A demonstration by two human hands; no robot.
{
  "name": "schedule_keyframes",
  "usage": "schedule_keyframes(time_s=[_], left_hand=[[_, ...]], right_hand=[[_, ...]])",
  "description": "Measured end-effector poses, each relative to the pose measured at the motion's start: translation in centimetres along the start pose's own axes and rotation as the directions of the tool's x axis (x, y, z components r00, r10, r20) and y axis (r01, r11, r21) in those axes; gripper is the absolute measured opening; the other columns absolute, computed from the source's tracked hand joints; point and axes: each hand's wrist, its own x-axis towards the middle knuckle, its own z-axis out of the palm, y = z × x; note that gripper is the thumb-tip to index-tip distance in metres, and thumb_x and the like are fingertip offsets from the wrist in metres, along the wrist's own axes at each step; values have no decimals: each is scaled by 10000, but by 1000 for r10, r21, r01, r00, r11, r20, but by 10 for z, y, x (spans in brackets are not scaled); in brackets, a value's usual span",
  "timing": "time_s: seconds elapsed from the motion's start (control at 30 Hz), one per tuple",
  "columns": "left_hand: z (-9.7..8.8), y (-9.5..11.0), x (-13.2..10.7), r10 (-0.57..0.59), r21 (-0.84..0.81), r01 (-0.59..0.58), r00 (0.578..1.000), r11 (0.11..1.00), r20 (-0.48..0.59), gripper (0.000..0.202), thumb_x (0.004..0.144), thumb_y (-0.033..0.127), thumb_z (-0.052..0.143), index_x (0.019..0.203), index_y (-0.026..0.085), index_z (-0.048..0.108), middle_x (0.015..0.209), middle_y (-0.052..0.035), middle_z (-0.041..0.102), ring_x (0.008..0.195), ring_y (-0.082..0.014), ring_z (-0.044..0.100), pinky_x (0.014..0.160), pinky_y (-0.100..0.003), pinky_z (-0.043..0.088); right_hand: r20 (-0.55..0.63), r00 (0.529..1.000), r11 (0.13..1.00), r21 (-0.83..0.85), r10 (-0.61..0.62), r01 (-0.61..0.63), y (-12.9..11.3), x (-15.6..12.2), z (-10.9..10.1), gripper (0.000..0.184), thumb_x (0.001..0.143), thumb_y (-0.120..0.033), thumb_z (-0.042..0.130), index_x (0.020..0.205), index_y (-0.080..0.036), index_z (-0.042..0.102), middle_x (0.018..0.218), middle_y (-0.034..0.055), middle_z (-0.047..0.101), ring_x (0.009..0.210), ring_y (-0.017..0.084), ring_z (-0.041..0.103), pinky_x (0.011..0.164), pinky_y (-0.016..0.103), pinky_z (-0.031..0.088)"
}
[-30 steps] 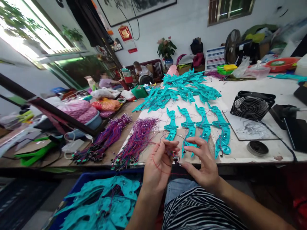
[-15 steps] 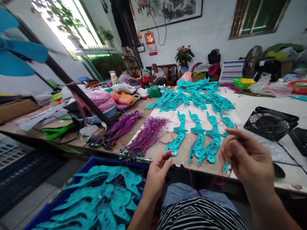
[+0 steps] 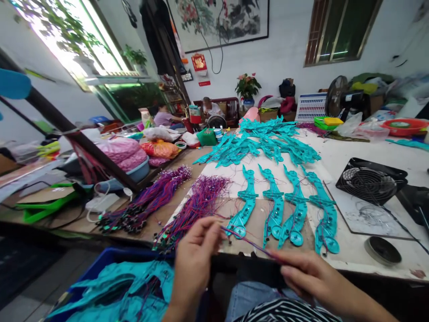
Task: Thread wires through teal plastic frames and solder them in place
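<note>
A thin red-and-blue wire [image 3: 250,242] is stretched between my two hands over the table's front edge. My left hand [image 3: 198,246] pinches one end of it, just in front of the loose wire bundle [image 3: 196,208]. Lower and to the right, my right hand [image 3: 301,270] is closed on the other end. Beyond the hands several teal plastic parts lie in a row, among them a curved teal part [image 3: 246,203] at the left and another teal part [image 3: 323,208] at the right, with thin wires on them. What the fingertips cover is hidden.
A heap of teal parts [image 3: 258,143] lies farther back. A second wire bundle [image 3: 147,201] is at the left. The blue crate [image 3: 97,264] below holds more teal parts. A black fan [image 3: 370,181] and a round dark tin [image 3: 382,250] stand at the right. Two people sit in the background.
My right hand has come down and left, away from the rightmost teal part. My left hand has moved left and now pinches the wire, which is drawn out between both hands.
</note>
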Motion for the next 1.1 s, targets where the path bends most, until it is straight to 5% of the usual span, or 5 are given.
schedule_keyframes(time_s=[0.3, 0.57, 0.77, 0.93, 1.1], left_hand=[[-38, 17, 113, -250, -78, 248, 968, 966, -29, 458, 363, 355, 895, 688, 139, 657, 534, -7, 634, 436, -82, 495, 396, -160, 369], [27, 20, 235, -278, -161, 281, 960, 946, 41, 84, 637, 166, 688, 664, 134, 616, 580, -21, 648, 468, -69, 531, 431, -140, 403], [108, -2, 319, -279, -129, 288, 956, 949, 89, 81, 762, 124, 614, 693, 134, 572, 644, -48, 684, 502, -92, 582, 452, -164, 424], [159, -37, 375, -305, -105, 308, 951, 946, 47, 110, 810, 119, 587, 706, 133, 551, 643, -33, 664, 487, -80, 555, 464, -174, 406], [161, -53, 399, -301, -84, 302, 953, 950, 23, 133, 839, 136, 575, 709, 132, 547, 661, -39, 662, 499, -84, 556, 462, -183, 385]], right_hand=[[-269, 955, 947, -254, 126, -197, -16, -8, -82, 526, 784, -675, 565, 945, -228, 789, 701, 71, 663, 629, 159, 577, 595, 265, 482], [-445, 894, 891, -425, -52, -159, -47, 109, -214, 508, 665, -565, 693, 884, -117, 786, 658, 52, 666, 517, 99, 460, 484, 246, 355], [-794, 607, 960, -186, -21, -210, -53, 191, -300, 161, 666, -213, 744, 781, -100, 760, 541, -16, 596, 494, 61, 394, 456, 207, 297], [-852, 523, 984, -64, 34, -167, -40, 269, -338, 111, 790, -179, 685, 864, -100, 707, 563, -29, 574, 480, 56, 445, 420, 190, 311], [-826, 555, 989, 12, 91, -145, -33, 322, -342, 94, 876, -172, 611, 913, -98, 655, 507, -56, 518, 408, 38, 425, 383, 173, 281]])
